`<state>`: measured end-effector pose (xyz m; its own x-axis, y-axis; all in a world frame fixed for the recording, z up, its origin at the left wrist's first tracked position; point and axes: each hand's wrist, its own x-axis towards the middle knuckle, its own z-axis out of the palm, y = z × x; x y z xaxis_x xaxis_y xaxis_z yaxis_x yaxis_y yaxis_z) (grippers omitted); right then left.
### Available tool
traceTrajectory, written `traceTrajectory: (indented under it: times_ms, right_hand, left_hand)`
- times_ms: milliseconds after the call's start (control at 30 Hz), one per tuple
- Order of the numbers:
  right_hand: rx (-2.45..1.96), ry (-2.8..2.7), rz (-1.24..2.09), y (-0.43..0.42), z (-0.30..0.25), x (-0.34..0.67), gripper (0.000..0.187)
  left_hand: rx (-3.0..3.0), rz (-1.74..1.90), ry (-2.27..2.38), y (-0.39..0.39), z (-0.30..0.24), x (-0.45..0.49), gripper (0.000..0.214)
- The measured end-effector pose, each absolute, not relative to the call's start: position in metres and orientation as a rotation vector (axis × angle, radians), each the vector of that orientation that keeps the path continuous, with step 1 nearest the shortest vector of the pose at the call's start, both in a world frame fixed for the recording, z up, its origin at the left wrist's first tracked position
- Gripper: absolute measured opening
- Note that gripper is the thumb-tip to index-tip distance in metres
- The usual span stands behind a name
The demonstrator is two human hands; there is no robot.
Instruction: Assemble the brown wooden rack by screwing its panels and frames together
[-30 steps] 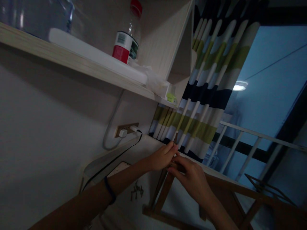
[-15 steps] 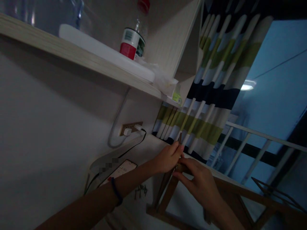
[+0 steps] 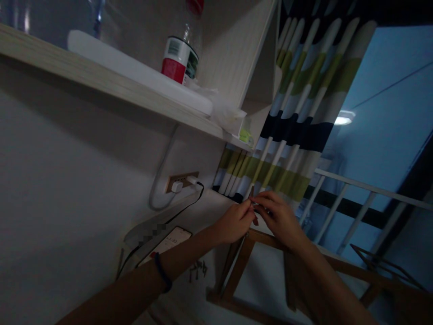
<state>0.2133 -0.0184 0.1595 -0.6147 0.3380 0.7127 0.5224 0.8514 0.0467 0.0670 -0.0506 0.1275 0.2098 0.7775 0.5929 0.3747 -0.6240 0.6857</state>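
My left hand (image 3: pixel 236 222) is closed around a narrow brown wooden bar (image 3: pixel 252 191), whose tip sticks up above the fingers. My right hand (image 3: pixel 275 214) meets it at the thumb, its fingertips pinched together; whatever lies between them is too small and dark to make out. Below both hands stands a brown wooden frame (image 3: pixel 239 268) with joined slats, resting on the white desk (image 3: pixel 216 266). A small heap of screws (image 3: pixel 198 270) lies on the desk left of the frame, under my left forearm.
A lit phone (image 3: pixel 174 239) and a black cable lie near the wall, below a socket strip (image 3: pixel 181 181) with plugs. Overhead, a shelf (image 3: pixel 135 90) holds a bottle (image 3: pixel 179 58) and a white flat object. A striped curtain (image 3: pixel 287 149) and a white railing (image 3: pixel 358 187) stand beyond.
My right hand has risen from the corner of the wooden frame to my left thumb, its fingertips now pinched there. My left hand keeps its grip. The view has shifted slightly.
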Motion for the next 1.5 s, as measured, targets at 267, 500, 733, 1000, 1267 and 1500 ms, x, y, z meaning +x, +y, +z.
traceTrajectory:
  times_ms: [267, 500, 733, 1000, 1267, 1500]
  right_hand:
    - [-0.663, -2.184, -0.961, -0.023, 0.17, 0.216, 0.016]
    - [-0.844, -1.74, -0.088, -0.038, 0.157, 0.245, 0.021]
    - [-0.797, -1.392, 0.765, -0.083, 0.123, 0.255, 0.026]
    - [-0.667, -1.328, 0.978, -0.094, 0.1, 0.254, 0.029]
    - [-0.715, -1.826, 0.587, -0.1, 0.082, 0.229, 0.023]
    - [-0.713, -2.039, 0.361, -0.09, 0.079, 0.224, 0.007]
  left_hand:
    - [2.091, 1.388, 1.076, -0.052, 0.129, 0.068, 0.019]
    - [2.025, 1.395, 0.967, -0.044, 0.121, 0.067, 0.025]
    - [1.997, 1.394, 1.029, -0.046, 0.122, 0.068, 0.026]
    - [1.951, 1.419, 0.981, -0.048, 0.121, 0.068, 0.026]
    - [1.994, 1.434, 1.0, -0.048, 0.121, 0.068, 0.027]
    - [1.945, 1.43, 0.991, -0.046, 0.12, 0.068, 0.025]
